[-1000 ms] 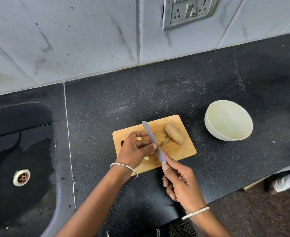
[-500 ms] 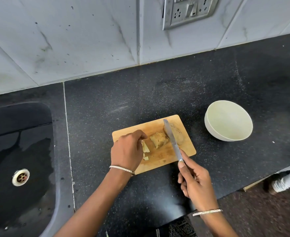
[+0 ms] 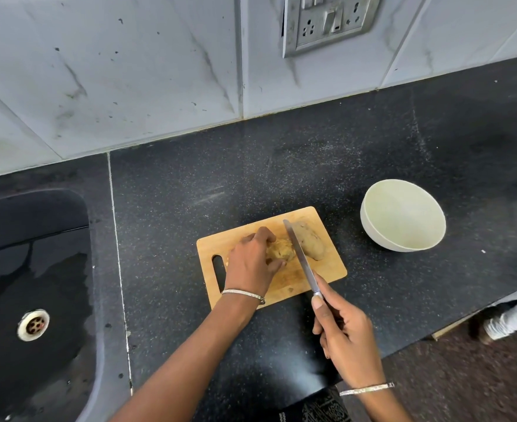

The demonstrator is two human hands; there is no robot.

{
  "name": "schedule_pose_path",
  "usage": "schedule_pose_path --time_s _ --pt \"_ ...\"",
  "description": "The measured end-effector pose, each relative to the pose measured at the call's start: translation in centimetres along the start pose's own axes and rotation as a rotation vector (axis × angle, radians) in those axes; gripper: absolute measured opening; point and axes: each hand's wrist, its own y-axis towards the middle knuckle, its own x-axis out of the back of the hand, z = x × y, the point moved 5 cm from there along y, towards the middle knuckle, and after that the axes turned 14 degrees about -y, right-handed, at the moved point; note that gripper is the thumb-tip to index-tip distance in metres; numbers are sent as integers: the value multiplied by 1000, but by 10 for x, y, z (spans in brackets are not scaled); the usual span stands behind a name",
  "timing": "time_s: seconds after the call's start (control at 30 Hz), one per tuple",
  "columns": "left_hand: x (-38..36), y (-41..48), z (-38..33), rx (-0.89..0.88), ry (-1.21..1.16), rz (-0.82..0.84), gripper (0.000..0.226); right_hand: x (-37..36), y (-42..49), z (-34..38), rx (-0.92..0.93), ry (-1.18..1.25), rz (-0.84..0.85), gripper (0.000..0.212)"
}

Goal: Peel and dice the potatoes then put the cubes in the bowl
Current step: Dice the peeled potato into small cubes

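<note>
head view, facing down, seemingly close over counter [image 3: 281,166]

A sunken black sink [image 3: 38,239] with a round metal drain [image 3: 33,325] is set into the left of a speckled black stone counter [image 3: 312,153], which is backed by white marbled wall tiles [image 3: 129,71] fitted with a grey metal socket plate [image 3: 327,22].

open counter [image 3: 281,166] behind cutting board [image 3: 327,271], bowl [image 3: 373,226] right
</note>
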Motion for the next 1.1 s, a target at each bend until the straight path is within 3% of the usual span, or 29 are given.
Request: schedule_pose_path --time_s 0.3,1.1 --pt "-1 -2 7 -16 -51 -7 29 1 1 -1 40 -75 -7 37" --pt "1 -15 12 19 30 -95 30 -1 8 -3 35 -157 101 33"
